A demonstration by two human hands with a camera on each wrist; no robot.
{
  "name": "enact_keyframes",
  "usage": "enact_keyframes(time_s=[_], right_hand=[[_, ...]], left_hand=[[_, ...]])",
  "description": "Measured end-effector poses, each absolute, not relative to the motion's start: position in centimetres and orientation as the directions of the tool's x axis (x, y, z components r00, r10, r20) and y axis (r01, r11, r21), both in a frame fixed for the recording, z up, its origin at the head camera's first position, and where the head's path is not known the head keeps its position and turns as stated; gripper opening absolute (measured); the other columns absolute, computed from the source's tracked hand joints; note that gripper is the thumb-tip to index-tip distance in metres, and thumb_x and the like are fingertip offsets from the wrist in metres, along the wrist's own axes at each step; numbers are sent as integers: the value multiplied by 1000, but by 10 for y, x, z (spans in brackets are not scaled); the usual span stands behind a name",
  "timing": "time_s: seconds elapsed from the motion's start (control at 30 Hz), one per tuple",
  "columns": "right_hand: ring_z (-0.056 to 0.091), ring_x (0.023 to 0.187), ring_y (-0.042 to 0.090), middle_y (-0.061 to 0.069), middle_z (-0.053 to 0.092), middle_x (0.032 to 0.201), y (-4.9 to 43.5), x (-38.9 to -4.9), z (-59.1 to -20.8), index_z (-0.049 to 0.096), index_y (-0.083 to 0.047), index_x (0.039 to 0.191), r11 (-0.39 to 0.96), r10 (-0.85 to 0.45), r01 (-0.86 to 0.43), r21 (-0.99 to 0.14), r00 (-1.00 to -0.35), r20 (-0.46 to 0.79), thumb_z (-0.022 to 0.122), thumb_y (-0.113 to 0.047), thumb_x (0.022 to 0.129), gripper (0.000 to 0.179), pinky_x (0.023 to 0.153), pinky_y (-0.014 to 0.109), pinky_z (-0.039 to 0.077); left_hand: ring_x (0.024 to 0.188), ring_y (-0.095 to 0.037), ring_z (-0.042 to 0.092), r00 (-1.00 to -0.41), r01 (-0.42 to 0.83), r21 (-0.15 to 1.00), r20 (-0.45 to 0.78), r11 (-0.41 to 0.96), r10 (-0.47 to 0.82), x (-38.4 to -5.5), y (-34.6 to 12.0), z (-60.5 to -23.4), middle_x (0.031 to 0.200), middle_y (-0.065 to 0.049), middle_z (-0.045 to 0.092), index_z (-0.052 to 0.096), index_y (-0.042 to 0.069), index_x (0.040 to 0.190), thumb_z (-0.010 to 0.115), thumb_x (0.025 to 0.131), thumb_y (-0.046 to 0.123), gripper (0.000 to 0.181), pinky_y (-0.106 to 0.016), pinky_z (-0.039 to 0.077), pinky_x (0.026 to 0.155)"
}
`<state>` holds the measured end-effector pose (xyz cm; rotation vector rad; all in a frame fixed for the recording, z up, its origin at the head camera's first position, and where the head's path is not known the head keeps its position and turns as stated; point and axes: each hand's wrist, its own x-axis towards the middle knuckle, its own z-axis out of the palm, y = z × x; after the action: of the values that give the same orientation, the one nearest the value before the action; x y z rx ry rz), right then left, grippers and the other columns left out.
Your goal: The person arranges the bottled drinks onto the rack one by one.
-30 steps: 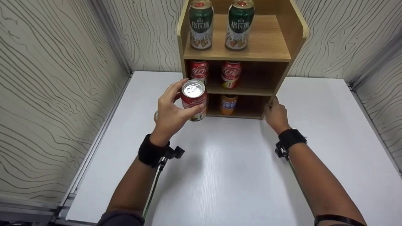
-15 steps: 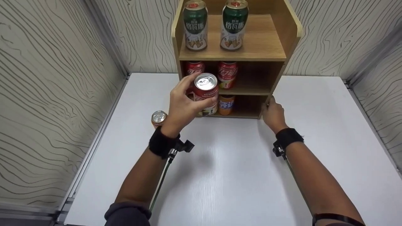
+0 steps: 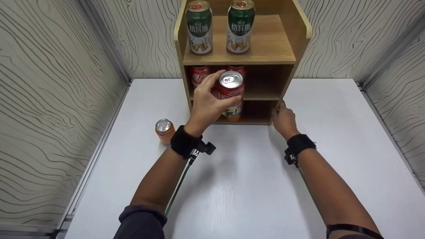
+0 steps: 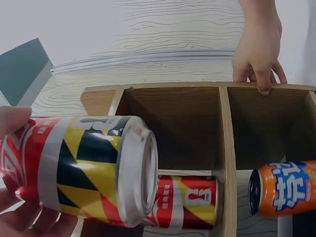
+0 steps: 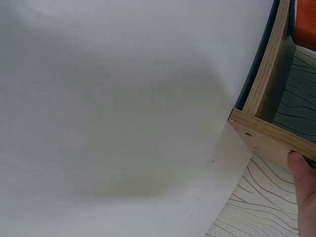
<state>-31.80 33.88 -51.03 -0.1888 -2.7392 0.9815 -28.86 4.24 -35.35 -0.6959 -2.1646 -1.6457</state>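
My left hand [image 3: 210, 103] holds a red cola can [image 3: 231, 89] upright in front of the wooden shelf unit [image 3: 269, 41], thumb and fingers curled around it. In the left wrist view the same can [image 4: 84, 168] shows its silver bottom rim and a yellow-and-black pattern. It overlaps another red can [image 3: 199, 75] at the left of the middle tier less than the one [image 3: 237, 69] behind it. My right hand [image 3: 286, 121] grips the lower right side panel; one fingertip [image 4: 264, 92] laps over the front edge in the left wrist view.
Two green-and-white cans [image 3: 200, 31] stand on the top tier. An orange soda can [image 3: 234, 118] on the bottom tier is partly hidden behind the held can. Another orange can [image 3: 165, 132] stands on the white table [image 3: 252, 186], left of the left wrist.
My left hand has carried the red can rightward, from the unit's left edge to before the middle tier's second can. The orange can on the table has come into view. The right hand keeps its grip.
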Motion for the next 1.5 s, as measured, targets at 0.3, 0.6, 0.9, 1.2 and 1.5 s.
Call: enact_keyframes(time_s=[0.3, 0.6, 0.9, 1.2, 1.5], right_hand=[[69, 116, 50, 37, 68, 125, 339, -318, -510, 47, 9, 144, 764, 199, 63, -642, -970, 141, 45, -17, 111, 42, 94, 59, 55], [71, 113, 48, 36, 68, 126, 339, -320, -510, 43, 8, 148, 782, 193, 77, -618, -973, 124, 43, -19, 112, 46, 90, 57, 56], [70, 108, 53, 36, 71, 114, 341, -319, -511, 51, 7, 133, 792, 190, 47, -609, -967, 172, 45, -20, 111, 35, 87, 62, 53], [70, 114, 52, 36, 69, 124, 337, -319, -512, 45, 7, 146, 788, 196, 64, -613, -969, 150, 42, -21, 112, 44, 89, 61, 55], [72, 107, 50, 36, 71, 118, 339, -319, -512, 45, 7, 147, 795, 186, 38, -606, -965, 184, 44, -20, 111, 45, 85, 60, 54]], left_hand=[[128, -23, 64, -815, 579, 786, 545, 218, 198, -300, 64, -355, 138, -14, 67, 61, 1, 142, 94, 76, 17, 76, -26, 52, 107], [127, -25, 65, -800, 597, 772, 553, 218, 233, -305, 94, -357, 139, -16, 66, 60, 1, 143, 94, 76, 16, 77, -22, 52, 106], [131, -24, 63, -805, 589, 770, 535, 244, 254, -309, 118, -361, 142, -13, 66, 61, 3, 144, 94, 76, 20, 78, -26, 45, 114], [134, -25, 62, -833, 548, 787, 482, 284, 272, -319, 134, -368, 145, -11, 65, 59, 4, 147, 94, 79, 22, 78, -32, 45, 115], [127, -24, 65, -851, 514, 810, 441, 281, 287, -334, 150, -371, 141, -14, 66, 58, 0, 147, 93, 80, 20, 78, -22, 51, 106]])
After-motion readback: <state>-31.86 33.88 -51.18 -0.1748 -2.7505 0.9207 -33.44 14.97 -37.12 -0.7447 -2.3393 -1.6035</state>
